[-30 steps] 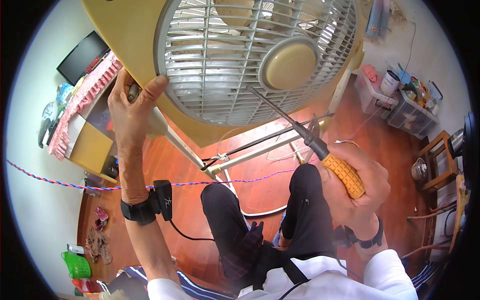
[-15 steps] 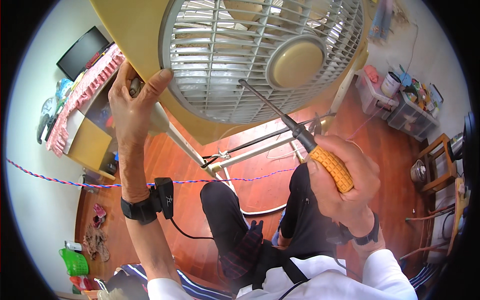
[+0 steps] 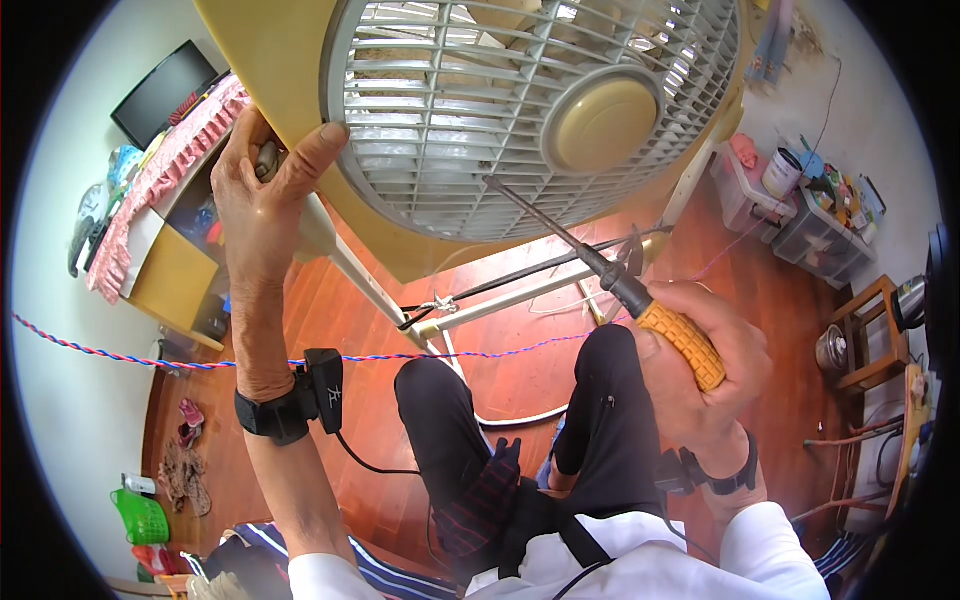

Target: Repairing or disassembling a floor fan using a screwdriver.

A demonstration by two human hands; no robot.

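A yellow box fan (image 3: 280,60) with a white slatted grille (image 3: 430,130) and a round cream centre cap (image 3: 605,125) stands tilted in front of me on a pale tube stand (image 3: 500,308). With thumb on the front and fingers behind, my left hand (image 3: 265,205) grips the fan's left edge; a small greyish part shows between thumb and forefinger. My right hand (image 3: 705,365) is closed round the orange ribbed handle of a screwdriver (image 3: 625,285). Its dark shaft points up and left, the tip overlapping the lower grille below the cap; I cannot tell whether it touches.
A twisted red and blue cord (image 3: 150,358) stretches across at knee height. Dark cord is tied to the stand. Clear plastic bins (image 3: 820,235) and a wooden stool (image 3: 865,335) stand right. Left are a cabinet (image 3: 175,280), a screen (image 3: 163,85) and a green basket (image 3: 140,518).
My right hand and the screwdriver have shifted slightly right and down in the picture. My left hand keeps its hold on the fan's edge. The whole view has moved a little.
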